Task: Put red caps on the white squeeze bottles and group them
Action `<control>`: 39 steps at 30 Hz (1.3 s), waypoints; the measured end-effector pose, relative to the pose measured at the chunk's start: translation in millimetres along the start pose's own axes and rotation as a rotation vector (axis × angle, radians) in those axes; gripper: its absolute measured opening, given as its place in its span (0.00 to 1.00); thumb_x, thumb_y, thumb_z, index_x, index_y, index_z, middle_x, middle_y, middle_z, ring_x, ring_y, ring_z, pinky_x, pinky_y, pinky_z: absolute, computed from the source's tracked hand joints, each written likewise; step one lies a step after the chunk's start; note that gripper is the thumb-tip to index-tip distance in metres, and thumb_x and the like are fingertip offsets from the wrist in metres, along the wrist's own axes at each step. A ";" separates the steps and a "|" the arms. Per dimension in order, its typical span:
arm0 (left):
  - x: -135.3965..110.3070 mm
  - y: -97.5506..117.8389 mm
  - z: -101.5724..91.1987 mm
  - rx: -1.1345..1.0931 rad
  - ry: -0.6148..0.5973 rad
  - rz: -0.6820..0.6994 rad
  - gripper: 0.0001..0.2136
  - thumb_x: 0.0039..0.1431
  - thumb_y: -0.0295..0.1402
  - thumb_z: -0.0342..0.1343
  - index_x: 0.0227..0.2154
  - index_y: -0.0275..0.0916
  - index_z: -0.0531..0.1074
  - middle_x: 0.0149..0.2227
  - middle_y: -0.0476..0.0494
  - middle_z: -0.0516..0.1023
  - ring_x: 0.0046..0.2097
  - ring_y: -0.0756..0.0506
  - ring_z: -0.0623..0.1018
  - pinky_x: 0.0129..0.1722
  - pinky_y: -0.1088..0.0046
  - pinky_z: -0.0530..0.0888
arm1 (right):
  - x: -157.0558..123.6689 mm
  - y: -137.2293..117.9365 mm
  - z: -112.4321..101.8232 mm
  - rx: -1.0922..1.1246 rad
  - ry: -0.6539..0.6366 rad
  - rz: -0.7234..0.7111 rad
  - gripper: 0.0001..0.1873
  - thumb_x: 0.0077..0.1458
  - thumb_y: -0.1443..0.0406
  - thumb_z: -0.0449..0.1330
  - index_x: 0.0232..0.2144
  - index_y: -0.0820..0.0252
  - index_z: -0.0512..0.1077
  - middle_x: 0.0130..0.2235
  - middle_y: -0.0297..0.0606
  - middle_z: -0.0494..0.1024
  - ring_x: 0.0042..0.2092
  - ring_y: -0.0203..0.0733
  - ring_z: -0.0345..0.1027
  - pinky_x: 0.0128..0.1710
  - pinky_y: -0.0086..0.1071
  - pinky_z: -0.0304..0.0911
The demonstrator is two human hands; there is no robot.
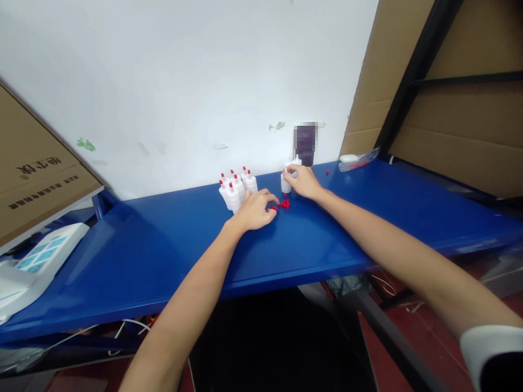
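Several small red caps (285,204) lie in a loose pile on the blue tabletop. My left hand (256,209) rests palm down just left of the pile, thumb and fingers curved and apart, with a few red caps showing by the fingertips. A small white squeeze bottle (285,187) with no cap on its nozzle stands upright behind the pile. My right hand (303,181) grips this bottle near its top with thumb and fingers. Another white bottle (297,160) shows partly behind that hand. To the left, several white bottles with red tips (236,188) stand grouped together.
A dark phone-like object (305,144), partly blurred, leans on the white wall. One stray red cap (327,172) and a clear plastic bag (359,159) lie at the right. A white device (49,261) and a cardboard box (41,169) are at the left. The blue table's front edge (294,276) runs below my forearms.
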State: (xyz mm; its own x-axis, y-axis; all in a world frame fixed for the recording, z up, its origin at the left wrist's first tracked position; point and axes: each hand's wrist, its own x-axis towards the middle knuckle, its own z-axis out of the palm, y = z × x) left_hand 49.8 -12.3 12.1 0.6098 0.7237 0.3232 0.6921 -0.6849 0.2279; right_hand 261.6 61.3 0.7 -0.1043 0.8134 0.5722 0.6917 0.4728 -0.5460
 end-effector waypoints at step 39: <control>-1.3 -0.8 -5.0 0.088 -0.094 -0.006 0.21 0.59 0.35 0.46 0.50 0.43 0.78 0.41 0.41 0.77 0.39 0.42 0.76 0.41 0.63 0.74 | -0.3 2.6 1.3 0.034 0.003 -0.005 0.14 0.57 0.60 0.55 0.35 0.60 0.79 0.36 0.38 0.81 0.35 0.42 0.69 0.39 0.33 0.60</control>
State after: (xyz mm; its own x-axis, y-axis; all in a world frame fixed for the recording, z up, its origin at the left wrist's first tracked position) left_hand 46.5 -13.2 16.1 0.6361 0.7355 0.2332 0.7246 -0.6733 0.1471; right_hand 262.5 62.7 -1.7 -0.1052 0.8100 0.5769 0.6661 0.4882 -0.5639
